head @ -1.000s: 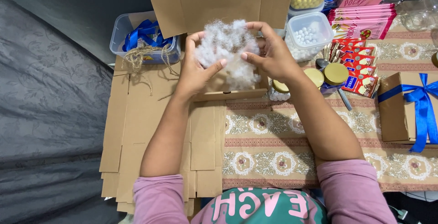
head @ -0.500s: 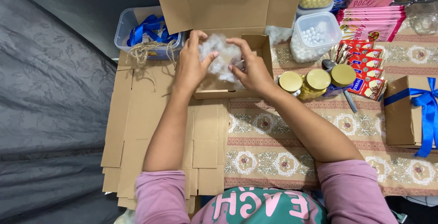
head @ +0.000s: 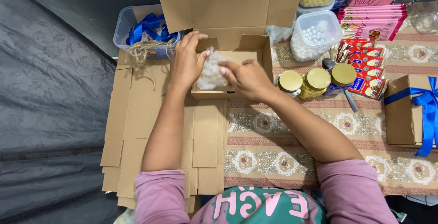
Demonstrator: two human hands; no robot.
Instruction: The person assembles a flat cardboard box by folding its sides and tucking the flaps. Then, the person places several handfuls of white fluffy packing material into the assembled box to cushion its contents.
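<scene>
A home gift-packing station set on a patterned mat (head: 292, 155) on a dark floor: flattened cardboard blanks (head: 137, 128), an open cardboard box (head: 232, 46), tubs of ribbon and twine (head: 146, 32), candy containers (head: 315, 32), snack packets (head: 365, 59), and a finished box tied with blue ribbon (head: 410, 110).
</scene>
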